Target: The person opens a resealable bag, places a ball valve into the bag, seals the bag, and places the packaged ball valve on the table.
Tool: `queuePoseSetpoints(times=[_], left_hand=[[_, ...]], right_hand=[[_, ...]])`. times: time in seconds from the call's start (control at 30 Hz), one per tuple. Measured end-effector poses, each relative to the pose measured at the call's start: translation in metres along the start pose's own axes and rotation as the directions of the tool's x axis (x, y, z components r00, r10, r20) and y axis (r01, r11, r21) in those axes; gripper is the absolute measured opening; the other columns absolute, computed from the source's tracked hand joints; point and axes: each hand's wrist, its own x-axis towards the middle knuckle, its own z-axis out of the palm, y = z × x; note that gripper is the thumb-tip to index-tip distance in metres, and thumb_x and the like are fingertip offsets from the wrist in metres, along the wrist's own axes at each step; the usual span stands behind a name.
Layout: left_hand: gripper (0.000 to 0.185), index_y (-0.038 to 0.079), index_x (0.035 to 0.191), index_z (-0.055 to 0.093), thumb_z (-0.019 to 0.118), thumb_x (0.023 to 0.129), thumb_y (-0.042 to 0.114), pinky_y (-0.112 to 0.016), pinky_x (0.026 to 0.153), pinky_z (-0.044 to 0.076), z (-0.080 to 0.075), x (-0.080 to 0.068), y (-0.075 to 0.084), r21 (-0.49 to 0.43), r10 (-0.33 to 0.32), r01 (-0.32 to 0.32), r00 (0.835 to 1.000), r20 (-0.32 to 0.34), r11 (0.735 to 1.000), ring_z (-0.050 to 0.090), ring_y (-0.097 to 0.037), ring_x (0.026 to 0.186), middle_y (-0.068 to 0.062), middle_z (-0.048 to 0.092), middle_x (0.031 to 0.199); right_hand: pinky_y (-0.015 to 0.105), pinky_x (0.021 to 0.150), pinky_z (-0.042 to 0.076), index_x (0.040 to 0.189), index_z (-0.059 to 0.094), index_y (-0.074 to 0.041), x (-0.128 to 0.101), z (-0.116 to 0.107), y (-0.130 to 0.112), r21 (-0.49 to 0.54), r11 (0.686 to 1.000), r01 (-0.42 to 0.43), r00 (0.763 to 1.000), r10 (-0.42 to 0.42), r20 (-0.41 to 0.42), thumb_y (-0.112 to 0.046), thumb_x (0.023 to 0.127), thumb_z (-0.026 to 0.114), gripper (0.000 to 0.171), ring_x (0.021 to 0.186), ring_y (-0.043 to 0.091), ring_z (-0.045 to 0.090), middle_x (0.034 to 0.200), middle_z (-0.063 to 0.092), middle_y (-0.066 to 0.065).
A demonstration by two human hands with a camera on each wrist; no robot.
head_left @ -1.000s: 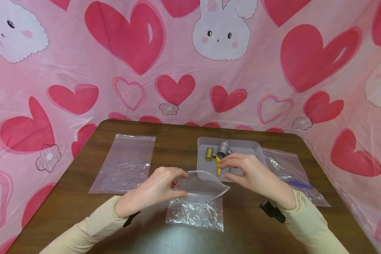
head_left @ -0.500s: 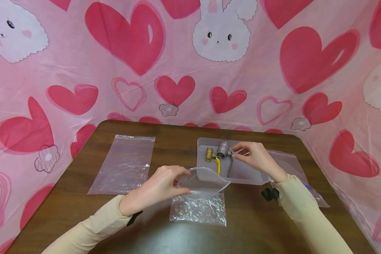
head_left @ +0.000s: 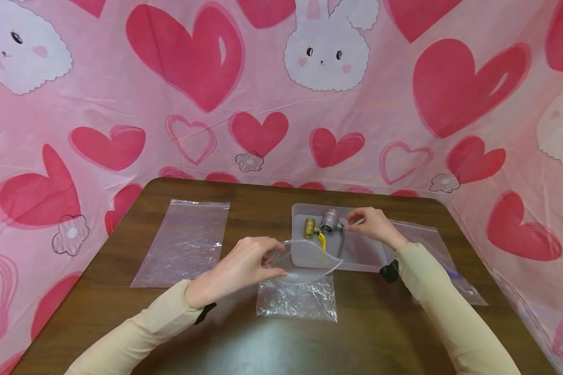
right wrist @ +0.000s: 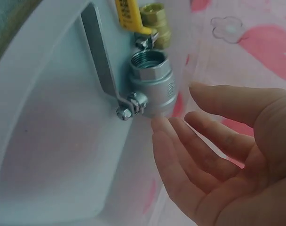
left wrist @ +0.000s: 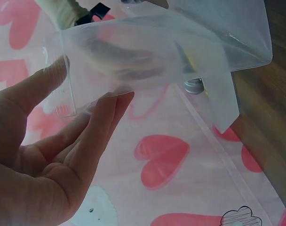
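My left hand (head_left: 236,268) holds the side of a clear zip bag (head_left: 300,302) at its mouth, thumb and fingers apart and the mouth gaping. In the left wrist view the bag's film (left wrist: 147,52) stretches away from the fingertips. My right hand (head_left: 374,226) is over the tray, its fingers loosely bent and nothing in them. Just beyond its fingertips lies a steel ball valve (right wrist: 152,84) with a grey lever (right wrist: 98,52); the right wrist view shows a small gap. Beside it is a smaller brass ball valve (head_left: 309,227) with a yellow lever (head_left: 322,240).
Both valves lie in the left part of a shallow whitish plastic tray (head_left: 366,260). A flat clear zip bag (head_left: 187,245) lies at the table's left. Another bag (head_left: 429,242) with a blue-purple mark lies right of the tray, partly behind my right arm. A heart-patterned cloth stands behind the table.
My right hand has moved from above the yellow lever, right and back, to beside the steel valve. My left hand has shifted slightly right and forward with the bag.
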Motion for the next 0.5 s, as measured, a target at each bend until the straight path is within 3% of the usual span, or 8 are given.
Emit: queuePoseSetpoints(times=[0.27, 0.5], left_hand=[[0.04, 0.003, 0.106, 0.071, 0.087, 0.075, 0.023, -0.013, 0.06, 0.048, 0.0, 0.003, -0.001, -0.013, -0.027, 0.027, 1.0, 0.013, 1.0, 0.059, -0.005, 0.069, -0.006, 0.074, 0.092], [0.038, 0.003, 0.105, 0.072, 0.086, 0.076, 0.023, -0.013, 0.06, 0.047, 0.002, 0.003, -0.003, -0.023, -0.027, 0.027, 0.999, 0.031, 0.999, 0.059, -0.005, 0.068, -0.004, 0.074, 0.089]], right_hand=[[0.03, 0.069, 0.056, 0.114, 0.067, 0.004, 0.017, 0.005, 0.011, -0.053, 0.994, -0.094, 0.992, 0.098, 0.084, -0.022, 0.088, 0.073, 0.037, 0.085, 0.022, 0.068, 0.106, 0.072, 0.019], [0.029, 0.069, 0.059, 0.115, 0.065, 0.01, 0.028, 0.018, 0.02, 0.021, 0.985, -0.172, 0.976, 0.168, 0.138, -0.016, 0.088, 0.073, 0.039, 0.078, 0.016, 0.067, 0.107, 0.07, 0.023]])
